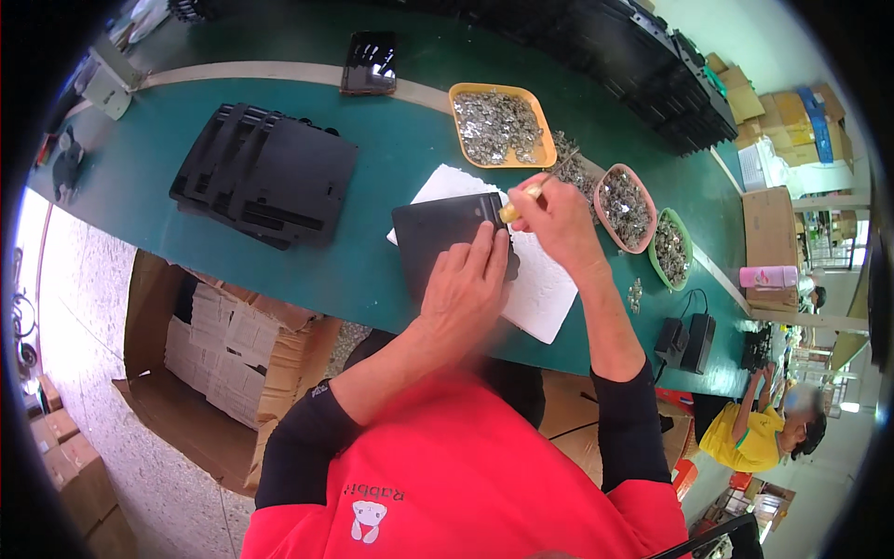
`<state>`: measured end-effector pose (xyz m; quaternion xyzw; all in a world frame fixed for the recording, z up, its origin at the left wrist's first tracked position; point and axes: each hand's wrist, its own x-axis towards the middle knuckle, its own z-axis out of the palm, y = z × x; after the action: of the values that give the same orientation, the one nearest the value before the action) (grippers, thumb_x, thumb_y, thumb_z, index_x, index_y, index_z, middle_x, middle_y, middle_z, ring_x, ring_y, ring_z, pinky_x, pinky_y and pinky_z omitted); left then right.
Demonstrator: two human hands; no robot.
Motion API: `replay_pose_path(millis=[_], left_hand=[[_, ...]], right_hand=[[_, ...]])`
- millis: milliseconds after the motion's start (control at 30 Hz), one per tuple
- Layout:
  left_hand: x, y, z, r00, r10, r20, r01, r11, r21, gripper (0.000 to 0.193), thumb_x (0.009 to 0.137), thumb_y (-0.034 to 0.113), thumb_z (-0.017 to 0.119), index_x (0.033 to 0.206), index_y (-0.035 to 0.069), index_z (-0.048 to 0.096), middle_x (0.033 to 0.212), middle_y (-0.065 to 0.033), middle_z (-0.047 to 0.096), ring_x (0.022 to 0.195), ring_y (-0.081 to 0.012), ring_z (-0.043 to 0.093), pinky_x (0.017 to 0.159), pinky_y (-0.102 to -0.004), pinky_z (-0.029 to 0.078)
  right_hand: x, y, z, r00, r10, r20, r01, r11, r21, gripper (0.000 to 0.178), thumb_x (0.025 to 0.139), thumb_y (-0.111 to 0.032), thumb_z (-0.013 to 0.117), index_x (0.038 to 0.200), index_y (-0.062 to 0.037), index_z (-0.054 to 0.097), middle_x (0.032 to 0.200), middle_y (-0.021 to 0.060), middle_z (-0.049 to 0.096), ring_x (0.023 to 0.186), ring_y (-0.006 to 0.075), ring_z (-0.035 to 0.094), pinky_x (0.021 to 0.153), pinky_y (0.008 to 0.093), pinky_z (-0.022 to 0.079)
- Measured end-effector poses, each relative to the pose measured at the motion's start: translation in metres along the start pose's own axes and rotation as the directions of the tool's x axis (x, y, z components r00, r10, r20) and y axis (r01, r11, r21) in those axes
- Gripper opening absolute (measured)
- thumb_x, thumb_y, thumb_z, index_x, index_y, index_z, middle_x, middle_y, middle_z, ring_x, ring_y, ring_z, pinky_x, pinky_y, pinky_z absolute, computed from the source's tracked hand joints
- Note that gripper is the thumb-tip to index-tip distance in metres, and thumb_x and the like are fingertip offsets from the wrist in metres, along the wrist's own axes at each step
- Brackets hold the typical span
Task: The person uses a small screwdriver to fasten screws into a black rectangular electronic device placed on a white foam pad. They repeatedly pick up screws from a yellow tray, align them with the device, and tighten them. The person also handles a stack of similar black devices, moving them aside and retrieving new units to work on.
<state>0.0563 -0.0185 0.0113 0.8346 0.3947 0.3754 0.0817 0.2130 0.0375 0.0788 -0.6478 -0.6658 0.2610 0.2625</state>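
Observation:
A black plastic panel point(436, 228) lies on a white foam sheet point(545, 289) in front of me. My left hand point(466, 279) rests on the panel, fingers stretched out flat toward its far right edge. My right hand point(559, 219) is closed around a screwdriver-like tool with a pale yellow handle point(510, 213). The handle's butt end is at the panel's far right corner, by my left fingertips. Its thin metal shaft point(565, 160) points up and away to the right, over loose metal pieces point(573, 163). Whether the butt touches the panel I cannot tell.
On the green table point(372, 177) stand a yellow tray point(456, 93), a pink basket point(599, 203) and a green basket point(687, 247) of small metal parts. Stacked black panels point(289, 177) lie left. A cardboard box point(149, 345) stands below. Another person point(745, 433) sits far right.

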Motion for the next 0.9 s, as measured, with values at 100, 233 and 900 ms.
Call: replay_pose_path(millis=[100, 233, 900], left_hand=[[-0.001, 0.003, 0.003, 0.998, -0.027, 0.048, 0.027, 1.0, -0.001, 0.058, 0.072, 0.022, 0.071, 0.119, -0.009, 0.056, 0.128, -0.0221, 0.051, 0.082, -0.0239, 0.051, 0.071, -0.035, 0.045], [-0.002, 0.003, 0.003, 0.999, -0.026, 0.046, 0.025, 0.999, 0.03, 0.057, 0.072, 0.022, 0.071, 0.118, -0.009, 0.057, 0.127, -0.0217, 0.051, 0.082, -0.0235, 0.051, 0.069, -0.0345, 0.043], [-0.005, 0.002, 0.009, 0.998, -0.055, -0.034, 0.057, 0.994, 0.088, 0.059, 0.066, 0.019, 0.075, 0.117, -0.002, 0.056, 0.127, -0.0129, 0.052, 0.076, -0.0232, 0.051, 0.065, -0.0362, 0.041]], right_hand=[[0.02, 0.005, 0.001, 0.999, 0.022, 0.029, -0.025, 0.994, 0.107, 0.024, 0.089, -0.019, 0.062, 0.091, 0.0054, 0.063, 0.072, 0.0118, 0.067, 0.062, 0.0136, 0.067, 0.058, 0.0265, 0.054], [0.044, -0.004, 0.018, 1.0, -0.012, 0.013, 0.014, 0.988, -0.153, 0.025, 0.088, -0.018, 0.062, 0.091, 0.006, 0.062, 0.07, 0.0107, 0.066, 0.059, 0.0141, 0.066, 0.057, 0.0254, 0.053], [-0.028, 0.003, 0.052, 0.919, -0.13, -0.372, 0.16, 0.986, 0.051, 0.012, 0.09, -0.009, 0.059, 0.088, 0.0021, 0.062, 0.085, 0.0156, 0.063, 0.071, 0.0291, 0.063, 0.063, 0.0353, 0.05]])
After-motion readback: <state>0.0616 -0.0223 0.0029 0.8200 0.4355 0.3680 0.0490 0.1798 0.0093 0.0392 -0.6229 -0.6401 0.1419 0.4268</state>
